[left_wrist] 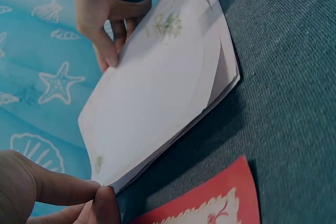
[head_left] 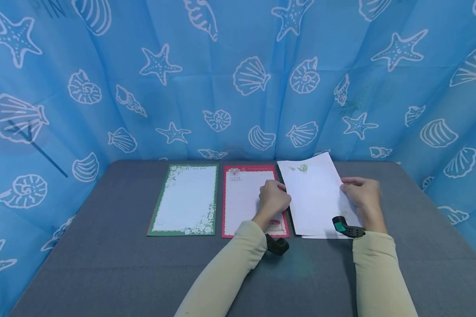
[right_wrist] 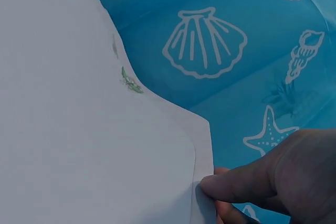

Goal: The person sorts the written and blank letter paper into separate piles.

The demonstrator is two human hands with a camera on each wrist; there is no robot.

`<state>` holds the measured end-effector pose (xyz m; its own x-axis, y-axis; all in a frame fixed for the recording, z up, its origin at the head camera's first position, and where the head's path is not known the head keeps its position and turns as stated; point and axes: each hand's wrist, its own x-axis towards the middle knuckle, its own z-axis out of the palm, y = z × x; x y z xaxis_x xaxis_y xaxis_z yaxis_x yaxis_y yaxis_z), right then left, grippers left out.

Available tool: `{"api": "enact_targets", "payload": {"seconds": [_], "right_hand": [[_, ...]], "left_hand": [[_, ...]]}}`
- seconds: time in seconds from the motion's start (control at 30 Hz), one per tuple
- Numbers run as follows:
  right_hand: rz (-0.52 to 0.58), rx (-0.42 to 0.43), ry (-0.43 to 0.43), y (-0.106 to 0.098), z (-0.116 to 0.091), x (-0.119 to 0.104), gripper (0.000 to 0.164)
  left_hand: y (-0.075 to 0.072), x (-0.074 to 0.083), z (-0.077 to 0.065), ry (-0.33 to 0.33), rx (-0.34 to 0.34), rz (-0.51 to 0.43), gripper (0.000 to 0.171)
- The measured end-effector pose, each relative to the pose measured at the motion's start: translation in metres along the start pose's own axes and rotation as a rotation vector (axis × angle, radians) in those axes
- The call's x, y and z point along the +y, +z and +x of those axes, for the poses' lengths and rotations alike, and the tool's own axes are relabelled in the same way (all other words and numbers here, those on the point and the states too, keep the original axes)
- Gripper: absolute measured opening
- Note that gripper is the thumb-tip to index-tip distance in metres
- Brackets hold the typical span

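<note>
A small stack of white paper sheets (head_left: 313,198) with a faint green plant print is held between both hands at the right of the table. My left hand (head_left: 274,198) pinches the stack's left edge, thumb against fingers, as the left wrist view shows at the sheets' corner (left_wrist: 105,177). On the opposite edge, my right hand (head_left: 362,196) pinches the paper between thumb and fingers (right_wrist: 236,184). The sheets bow slightly, and their layers stand a little apart along one side in the left wrist view. What lies under the stack is hidden.
A red-bordered sheet (head_left: 243,202) lies flat just left of the stack, partly under my left hand and wrist. Farther left lies a green-bordered sheet (head_left: 188,200) with white flowers. Behind the grey table (head_left: 123,264) hangs a blue curtain (head_left: 206,88) with shell and starfish prints.
</note>
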<state>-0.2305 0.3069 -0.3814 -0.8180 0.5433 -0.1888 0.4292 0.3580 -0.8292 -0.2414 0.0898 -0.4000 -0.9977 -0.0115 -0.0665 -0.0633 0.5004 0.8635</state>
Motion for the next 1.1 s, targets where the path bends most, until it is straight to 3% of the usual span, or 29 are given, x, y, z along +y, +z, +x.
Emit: {"api": "enact_targets", "payload": {"seconds": [0.3, 0.57, 0.77, 1.1], "right_hand": [[-0.103, 0.050, 0.014, 0.005, 0.004, 0.008, 0.039], [-0.219, 0.023, 0.010, 0.003, 0.002, 0.011, 0.043], [-0.260, -0.015, 0.058, 0.003, 0.002, 0.011, 0.044], [-0.296, -0.003, 0.076, 0.005, 0.004, 0.012, 0.046]], "left_hand": [[0.005, 0.003, -0.004, -0.019, -0.022, 0.015, 0.016], [0.006, 0.004, -0.004, -0.057, -0.084, 0.050, 0.020], [0.006, 0.005, -0.005, -0.056, -0.111, 0.040, 0.024], [0.006, 0.006, -0.008, -0.019, -0.115, 0.022, 0.031]]}}
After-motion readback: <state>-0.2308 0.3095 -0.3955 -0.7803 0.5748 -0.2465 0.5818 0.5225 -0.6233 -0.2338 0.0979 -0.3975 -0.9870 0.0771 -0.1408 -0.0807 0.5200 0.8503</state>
